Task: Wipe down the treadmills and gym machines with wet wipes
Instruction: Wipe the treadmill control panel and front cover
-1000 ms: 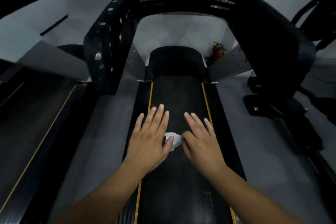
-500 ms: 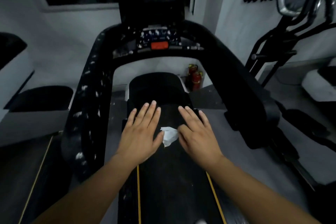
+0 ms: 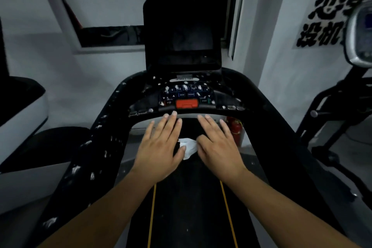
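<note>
A black treadmill fills the view, with its dark screen (image 3: 181, 36), a button console (image 3: 187, 94) with a red stop key (image 3: 186, 104), and a belt (image 3: 189, 207) edged by yellow lines. White flecks dot the left handrail (image 3: 96, 147). My left hand (image 3: 159, 151) and my right hand (image 3: 218, 147) hover palm down side by side just below the console bar, fingers stretched out. A small crumpled white wet wipe (image 3: 189, 148) is pinched between the two thumbs, above the belt's front end.
The right handrail (image 3: 277, 137) curves down beside my right arm. Another treadmill (image 3: 22, 106) stands at the left and an elliptical machine (image 3: 342, 106) at the right. Red fire extinguishers (image 3: 234, 129) sit on the floor behind the console. The wall ahead bears black characters (image 3: 332, 16).
The view has tilted up from the belt to the console and screen. Both hands, still holding the wipe between the thumbs, have risen toward the console bar.
</note>
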Demonstrator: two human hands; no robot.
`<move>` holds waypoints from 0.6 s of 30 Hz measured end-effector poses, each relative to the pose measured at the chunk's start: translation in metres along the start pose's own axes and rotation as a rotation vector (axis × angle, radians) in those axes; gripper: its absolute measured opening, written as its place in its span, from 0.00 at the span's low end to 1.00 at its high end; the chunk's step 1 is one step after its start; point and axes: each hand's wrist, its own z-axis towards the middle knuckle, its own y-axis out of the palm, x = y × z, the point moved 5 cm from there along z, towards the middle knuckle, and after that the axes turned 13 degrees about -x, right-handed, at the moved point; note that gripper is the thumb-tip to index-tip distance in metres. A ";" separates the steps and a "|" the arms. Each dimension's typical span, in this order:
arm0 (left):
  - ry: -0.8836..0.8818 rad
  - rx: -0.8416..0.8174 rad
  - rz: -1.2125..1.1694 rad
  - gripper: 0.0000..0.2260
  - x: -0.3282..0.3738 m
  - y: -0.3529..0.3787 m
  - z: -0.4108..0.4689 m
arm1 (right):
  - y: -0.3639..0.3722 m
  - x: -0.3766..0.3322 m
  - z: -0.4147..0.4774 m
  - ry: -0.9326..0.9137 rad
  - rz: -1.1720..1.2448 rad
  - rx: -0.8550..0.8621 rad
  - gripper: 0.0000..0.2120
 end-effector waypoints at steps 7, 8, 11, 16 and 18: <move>-0.037 0.032 0.033 0.32 -0.082 0.022 0.108 | 0.035 0.039 0.131 -0.048 0.006 0.042 0.08; -0.032 0.045 0.032 0.32 -0.095 0.026 0.123 | 0.041 0.044 0.149 -0.047 0.001 0.049 0.08; -0.011 0.073 0.029 0.32 -0.135 0.037 0.173 | 0.063 0.056 0.206 -0.022 -0.021 0.056 0.07; 0.014 0.086 0.040 0.32 -0.192 0.059 0.244 | 0.096 0.072 0.287 0.004 -0.026 0.060 0.08; 0.038 0.088 0.052 0.32 -0.210 0.068 0.270 | 0.106 0.079 0.315 0.011 -0.039 0.057 0.08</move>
